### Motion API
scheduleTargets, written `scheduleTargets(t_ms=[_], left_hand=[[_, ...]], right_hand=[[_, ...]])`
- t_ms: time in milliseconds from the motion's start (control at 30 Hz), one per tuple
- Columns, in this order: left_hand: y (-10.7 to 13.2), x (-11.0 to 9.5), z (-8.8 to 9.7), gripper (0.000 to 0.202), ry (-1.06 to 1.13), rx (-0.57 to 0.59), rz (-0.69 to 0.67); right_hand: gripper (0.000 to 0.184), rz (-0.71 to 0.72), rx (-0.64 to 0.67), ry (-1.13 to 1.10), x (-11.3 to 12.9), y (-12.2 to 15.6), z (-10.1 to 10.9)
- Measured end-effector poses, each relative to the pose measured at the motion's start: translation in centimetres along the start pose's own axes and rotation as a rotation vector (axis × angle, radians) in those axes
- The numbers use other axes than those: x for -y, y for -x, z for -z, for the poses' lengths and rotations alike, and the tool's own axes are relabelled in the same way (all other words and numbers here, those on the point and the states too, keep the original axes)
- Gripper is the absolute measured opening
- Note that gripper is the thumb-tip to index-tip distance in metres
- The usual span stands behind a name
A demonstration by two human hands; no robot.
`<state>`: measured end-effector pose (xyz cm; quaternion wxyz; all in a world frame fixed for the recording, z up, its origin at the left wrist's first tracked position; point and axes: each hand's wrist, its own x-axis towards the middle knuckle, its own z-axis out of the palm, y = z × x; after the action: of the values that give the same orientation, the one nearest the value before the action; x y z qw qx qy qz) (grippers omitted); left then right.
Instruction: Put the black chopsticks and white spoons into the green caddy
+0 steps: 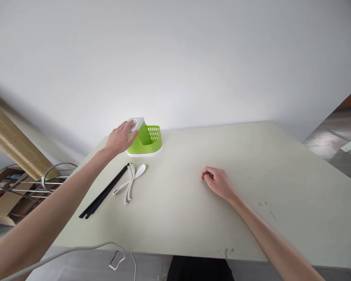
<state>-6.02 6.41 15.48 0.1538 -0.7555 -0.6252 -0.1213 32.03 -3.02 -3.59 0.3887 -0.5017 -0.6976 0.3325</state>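
A green and white plastic utensil holder [148,147] with a slotted basket side stands near the wall at the back left of the table. My left hand [121,137] grips its white top section, thumb on the near side and fingers over the top. Just in front of the holder lie several black chopsticks [105,192] side by side. White spoons [130,180] lie crossed next to them. Well to the right, my right hand [218,181] rests on the tabletop with fingers curled in, and nothing shows in it.
The pale table [190,218] meets a white wall [193,70] at the back. At the left are a metal rack [36,191], a wooden board [17,136] and a cardboard box [1,208]. A white cable [87,247] runs across the front left edge.
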Motion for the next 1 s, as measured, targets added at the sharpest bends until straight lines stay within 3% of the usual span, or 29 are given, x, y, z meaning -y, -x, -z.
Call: scheduleTargets(t_ms=[167,267,367,467,567,667,733,800,1000], left_hand=[[1.3,2.5,-0.3,0.058,0.02,-0.051,0.02],[2.1,2.0,-0.6,0.054,0.039,-0.163,-0.041],[3.8,-1.0,-1.4,0.044,0.139,-0.306,-0.14],[6.5,-6.0,-3.4,0.033,0.398,-0.35,-0.21],[9.2,-11.2,-6.5,0.027,0.727,-0.21,-0.158],[10.5,-14.7,-9.3,0.029,1.044,0.162,-0.053],[10.7,-15.9,-10.4,0.032,1.229,0.338,0.038],[10.7,-16.3,-10.7,0.036,1.357,0.384,0.127],[10.5,-16.0,-10.5,0.037,1.467,0.334,0.277]], right_hand=[[0.023,-0.011,0.007,0.002,-0.1,0.1,0.0],[0.023,-0.018,0.001,0.011,-0.1,0.1,0.0],[0.022,-0.019,0.003,0.019,-0.2,0.1,-0.1],[0.022,-0.017,0.006,0.03,-0.4,0.1,-0.2],[0.022,-0.019,0.0,0.039,-0.4,0.0,-0.3],[0.022,-0.028,-0.003,0.047,-0.4,0.0,-0.3],[0.022,-0.034,-0.002,0.054,-0.3,0.0,-0.4],[0.022,-0.034,0.0,0.066,-0.3,0.0,-0.4],[0.023,-0.057,0.009,0.111,-0.3,0.3,-0.5]])
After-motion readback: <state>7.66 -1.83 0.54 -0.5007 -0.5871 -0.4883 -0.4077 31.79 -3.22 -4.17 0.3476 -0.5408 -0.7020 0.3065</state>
